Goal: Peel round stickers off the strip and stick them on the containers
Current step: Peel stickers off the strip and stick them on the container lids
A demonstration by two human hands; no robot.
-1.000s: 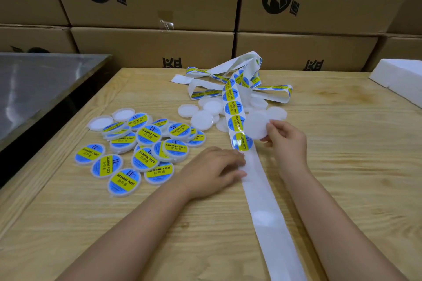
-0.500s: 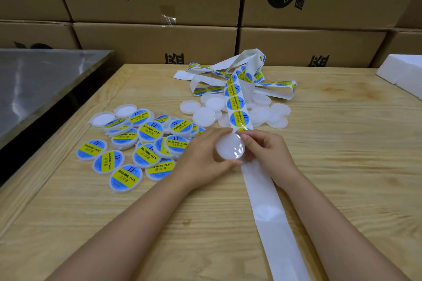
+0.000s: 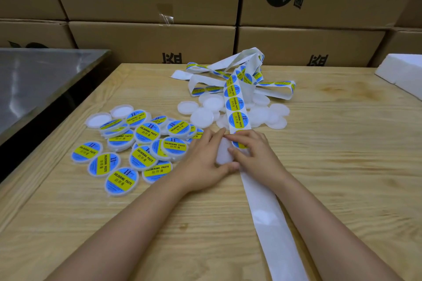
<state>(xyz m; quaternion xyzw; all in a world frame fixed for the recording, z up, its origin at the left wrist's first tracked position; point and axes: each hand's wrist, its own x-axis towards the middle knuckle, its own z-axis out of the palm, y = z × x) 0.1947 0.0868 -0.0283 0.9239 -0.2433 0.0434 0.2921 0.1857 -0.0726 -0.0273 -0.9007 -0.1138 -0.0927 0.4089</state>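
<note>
- Many labelled containers (image 3: 148, 132) lie heaped at nine o'clock from our left hand (image 3: 203, 162), just beside its knuckles. A careless sweep of the wrist could scatter them or drag one under the work.
- Our left hand curls round the blank container (image 3: 223, 155), thumb at its near edge and fingers over its far edge. We judge that a loose hold would let it turn as the label is pressed, leaving the print crooked.
- The sticker (image 3: 237, 142) sits at one o'clock on that container, half hidden; we cannot tell whether it is free of the strip (image 3: 265, 212). Our right hand (image 3: 258, 157) pinches its edge with curled fingertips. Pulled too fast, it may crease, fold onto itself or cling to a finger.
- The strip runs from twelve o'clock to five o'clock beneath our right hand. Its bare liner could snag and tug the tangle over the unlabelled heap (image 3: 205, 117).
</note>
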